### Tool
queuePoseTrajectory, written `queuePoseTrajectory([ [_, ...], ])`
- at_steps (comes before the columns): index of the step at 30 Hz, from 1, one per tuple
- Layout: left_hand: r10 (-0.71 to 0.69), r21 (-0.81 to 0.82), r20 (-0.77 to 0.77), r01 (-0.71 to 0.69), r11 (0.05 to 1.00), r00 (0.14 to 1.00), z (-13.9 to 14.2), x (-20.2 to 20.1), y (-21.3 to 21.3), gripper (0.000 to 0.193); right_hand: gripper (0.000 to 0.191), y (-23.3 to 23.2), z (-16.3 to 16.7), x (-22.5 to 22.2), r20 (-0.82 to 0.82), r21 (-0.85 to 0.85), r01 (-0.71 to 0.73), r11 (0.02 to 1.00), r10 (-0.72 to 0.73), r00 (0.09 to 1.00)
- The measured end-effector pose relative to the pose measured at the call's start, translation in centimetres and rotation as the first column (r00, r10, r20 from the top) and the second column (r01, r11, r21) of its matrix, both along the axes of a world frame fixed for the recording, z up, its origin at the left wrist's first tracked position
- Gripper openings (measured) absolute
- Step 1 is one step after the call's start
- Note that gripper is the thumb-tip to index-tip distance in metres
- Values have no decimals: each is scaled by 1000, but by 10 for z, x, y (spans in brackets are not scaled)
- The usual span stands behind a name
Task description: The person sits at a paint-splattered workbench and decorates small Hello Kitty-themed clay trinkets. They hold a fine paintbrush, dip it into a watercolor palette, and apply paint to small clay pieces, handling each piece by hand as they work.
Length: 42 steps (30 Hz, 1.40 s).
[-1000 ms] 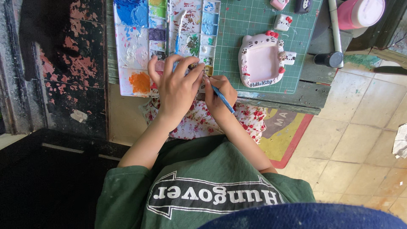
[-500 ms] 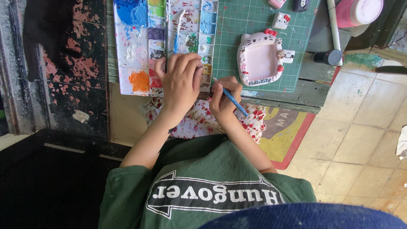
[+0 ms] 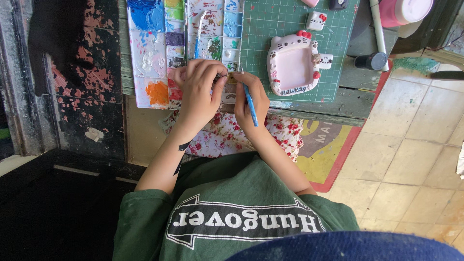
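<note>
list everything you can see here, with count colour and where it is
paint palette: 1, white with blue, orange, purple and green paint, on the table under the hands
cutting mat: 1, green with grid, right of the palette
cat-shaped frame: 1, pale pink and white with red bow, on the mat
small cat-face piece: 1, white with red bow, on the mat above the frame
dark cap-like thing: 1, black, right of the mat
pink container: 1, pink and white, top right
floral cloth: 1, white with red flowers, on the lap
left hand: 1, over the palette edge, fingertips pinching a small item too hidden to identify
right hand: 1, holds a blue brush
</note>
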<state>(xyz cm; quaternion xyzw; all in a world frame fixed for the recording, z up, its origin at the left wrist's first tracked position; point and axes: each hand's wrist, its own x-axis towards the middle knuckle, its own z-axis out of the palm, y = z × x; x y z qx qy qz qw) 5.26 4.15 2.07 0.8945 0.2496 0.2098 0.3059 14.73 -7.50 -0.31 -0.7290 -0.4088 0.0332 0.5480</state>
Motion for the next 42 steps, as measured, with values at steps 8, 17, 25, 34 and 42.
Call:
queuePoseTrajectory([
  [8, -54, -58, 2, 54, 997, 999, -1, -5, 4, 9, 22, 5, 14, 11, -53, -177, -82, 981, 73, 996],
  [17, 11, -116, 50, -5, 993, 999, -5, -6, 4, 10, 27, 5, 17, 32, 258, -239, -178, 955, 239, 936],
  [25, 9, -111, 50, -3, 994, 999, -9, -7, 5, 8, 28, -1, 4, 28, -46, -246, -192, 950, 186, 981],
  [34, 34, -145, 64, -24, 989, 997, -6, -7, 6, 7, 22, -14, -16, 14, -485, -23, -221, 975, 182, 855],
  [42, 65, -158, 98, -49, 986, 993, -8, -4, 5, 5, 32, -13, 5, 7, -356, -98, -145, 985, 101, 929],
])
